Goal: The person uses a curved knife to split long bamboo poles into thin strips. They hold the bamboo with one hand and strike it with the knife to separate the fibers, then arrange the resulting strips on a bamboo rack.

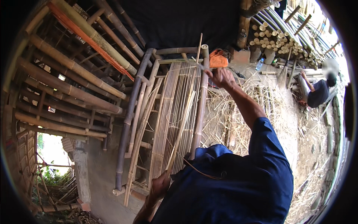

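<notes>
My right hand (223, 77) is closed around a knife with a pale blade (202, 67), held over the far right corner of a bamboo frame. My left hand (160, 184) is closed at the frame's near end, where the lower end of a long split bamboo strip (182, 130) meets it; my fingers are partly hidden. The strip slants away across the frame. Beneath it, thin parallel bamboo slats (164, 112) fill the frame. A thick bamboo pole (202, 100) forms its right side, and a darker pole (128, 119) stands to the left.
Bamboo racks (74, 86) rise at the left. Shavings (242, 112) litter the ground at the right. Farther off are an orange bag (219, 58), a plastic bottle (260, 64) and stacked bamboo poles (274, 39). Another person (319, 91) sits at the far right.
</notes>
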Demonstrator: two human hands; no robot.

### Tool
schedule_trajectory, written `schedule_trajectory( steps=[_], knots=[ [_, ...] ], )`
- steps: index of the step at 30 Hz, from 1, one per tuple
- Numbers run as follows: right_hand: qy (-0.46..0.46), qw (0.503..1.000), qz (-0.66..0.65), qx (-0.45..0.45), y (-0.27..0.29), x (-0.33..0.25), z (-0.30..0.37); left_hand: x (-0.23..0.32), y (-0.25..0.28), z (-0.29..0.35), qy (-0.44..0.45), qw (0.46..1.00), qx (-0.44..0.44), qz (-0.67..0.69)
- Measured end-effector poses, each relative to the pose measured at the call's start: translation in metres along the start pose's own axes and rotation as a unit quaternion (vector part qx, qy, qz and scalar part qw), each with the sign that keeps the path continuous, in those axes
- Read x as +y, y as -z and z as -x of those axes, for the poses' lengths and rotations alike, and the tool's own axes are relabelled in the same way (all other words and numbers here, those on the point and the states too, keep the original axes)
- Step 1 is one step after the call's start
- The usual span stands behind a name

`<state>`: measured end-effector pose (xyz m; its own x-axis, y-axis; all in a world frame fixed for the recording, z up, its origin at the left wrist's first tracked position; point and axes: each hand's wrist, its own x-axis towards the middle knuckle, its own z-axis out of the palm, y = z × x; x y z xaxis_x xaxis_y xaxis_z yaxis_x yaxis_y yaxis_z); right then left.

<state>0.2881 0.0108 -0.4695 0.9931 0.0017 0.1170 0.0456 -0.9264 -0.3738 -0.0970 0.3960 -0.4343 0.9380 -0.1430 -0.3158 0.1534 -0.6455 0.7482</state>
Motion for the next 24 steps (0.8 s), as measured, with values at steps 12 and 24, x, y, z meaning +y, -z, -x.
schedule_trajectory(
  steps=[12,24],
  knots=[
    [-0.271,0.947,-0.041,0.17,0.125,0.134,-0.097,-0.049,-0.001,0.09,0.053,0.997,0.032,0.037],
    [-0.122,0.828,-0.52,-0.17,-0.088,-0.069,0.154,-0.022,-0.058,-0.18,-0.076,0.991,0.109,0.003]
  ],
)
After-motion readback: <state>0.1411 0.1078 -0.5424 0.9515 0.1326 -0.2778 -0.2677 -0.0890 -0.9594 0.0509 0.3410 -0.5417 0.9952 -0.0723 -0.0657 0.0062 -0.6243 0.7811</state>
